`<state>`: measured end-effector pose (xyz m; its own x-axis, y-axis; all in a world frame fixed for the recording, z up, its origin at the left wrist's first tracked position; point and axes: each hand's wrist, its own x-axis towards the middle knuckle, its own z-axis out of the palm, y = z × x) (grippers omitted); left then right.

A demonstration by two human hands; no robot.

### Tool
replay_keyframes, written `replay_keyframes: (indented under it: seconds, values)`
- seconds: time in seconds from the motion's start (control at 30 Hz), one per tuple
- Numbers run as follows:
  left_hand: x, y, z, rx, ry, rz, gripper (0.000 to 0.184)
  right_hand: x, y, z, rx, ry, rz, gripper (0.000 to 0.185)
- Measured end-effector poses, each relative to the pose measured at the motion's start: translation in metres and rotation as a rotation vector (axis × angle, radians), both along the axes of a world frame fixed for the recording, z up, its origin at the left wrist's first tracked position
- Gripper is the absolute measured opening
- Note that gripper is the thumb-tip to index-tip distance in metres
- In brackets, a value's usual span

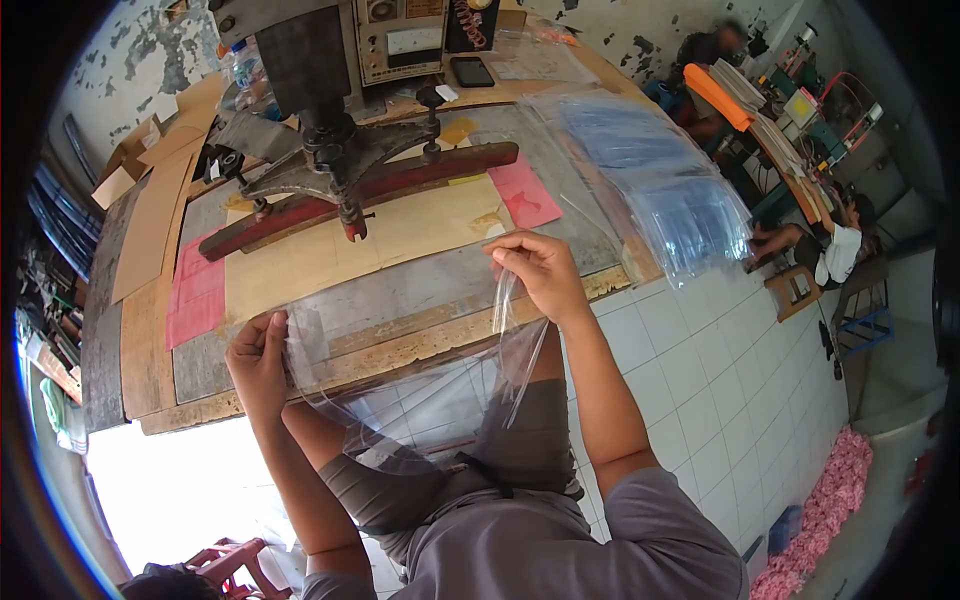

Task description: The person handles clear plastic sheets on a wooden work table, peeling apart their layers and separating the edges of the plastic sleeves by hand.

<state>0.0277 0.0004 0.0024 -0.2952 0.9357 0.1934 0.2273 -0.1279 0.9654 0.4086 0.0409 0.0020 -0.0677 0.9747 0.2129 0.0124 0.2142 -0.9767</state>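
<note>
A clear plastic sheet [400, 370] hangs between my two hands, sagging over my lap at the table's front edge. My left hand [260, 362] pinches its left edge, thumb against fingers. Higher up, my right hand [538, 272] grips the sheet's right corner with the fingertips. Just beyond stands a press machine [335, 150] with a long red-edged bar [370, 198] above a yellowish board [330, 265]. One pink sheet [195, 290] lies by the board's left end, another pink sheet [525, 195] by its right end.
Stacked clear bluish plastic sheets [650, 180] overhang the table's right side. A phone [472, 71] lies beside the machine's control box [400, 40]. Cardboard [155, 220] covers the left side. Other people sit at the right, near another machine [800, 110]. A pink heap [820, 510] lies on the floor.
</note>
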Motion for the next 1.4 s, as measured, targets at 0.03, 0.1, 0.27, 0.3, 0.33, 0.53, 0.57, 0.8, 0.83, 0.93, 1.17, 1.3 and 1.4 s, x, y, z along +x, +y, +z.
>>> replay_keyframes:
  seconds: [0.03,0.1,0.27,0.3,0.33,0.53,0.57,0.8,0.83,0.93,1.17,1.3,1.4]
  values:
    - [0.000,0.001,-0.001,0.007,0.014,0.006,0.023,0.000,0.000,0.000,-0.003,0.005,-0.001,0.016]
    - [0.004,0.001,0.000,0.030,-0.023,0.013,0.022,0.000,0.000,0.000,0.011,-0.008,-0.003,0.016]
    - [0.001,0.001,-0.002,0.016,-0.018,0.012,0.023,-0.001,0.001,-0.003,0.032,0.018,-0.010,0.016]
    - [0.001,0.001,-0.002,0.020,-0.018,0.009,0.023,-0.001,0.001,-0.004,0.037,0.014,-0.013,0.016]
    - [0.001,0.001,-0.002,0.025,-0.018,0.005,0.023,-0.001,0.001,-0.004,0.042,0.010,-0.016,0.016]
    - [-0.002,0.002,-0.007,0.027,-0.020,0.010,0.023,-0.001,0.000,-0.005,0.042,-0.004,-0.022,0.016]
    - [-0.002,0.002,-0.007,0.029,-0.013,0.010,0.023,-0.001,0.000,-0.004,0.035,-0.006,-0.018,0.016]
    - [-0.002,0.003,-0.005,0.017,-0.005,0.017,0.024,-0.002,0.001,-0.004,0.028,-0.083,-0.020,0.017]
    - [-0.002,0.003,-0.006,0.013,0.007,0.026,0.024,-0.002,0.001,-0.004,0.022,-0.102,-0.019,0.018]
    - [0.000,0.002,-0.002,-0.018,0.078,0.066,0.023,-0.002,0.003,-0.008,0.035,-0.143,-0.015,0.021]
    - [0.005,0.001,-0.002,0.036,0.001,0.076,0.022,0.111,0.005,0.074,0.211,-0.060,-0.515,0.061]
    - [0.005,0.002,-0.001,0.041,-0.008,0.074,0.022,0.230,0.033,0.142,0.208,-0.087,-0.763,0.067]
    - [0.004,0.002,-0.003,0.046,0.009,0.062,0.023,0.315,0.052,0.188,0.087,-0.201,-0.698,0.090]
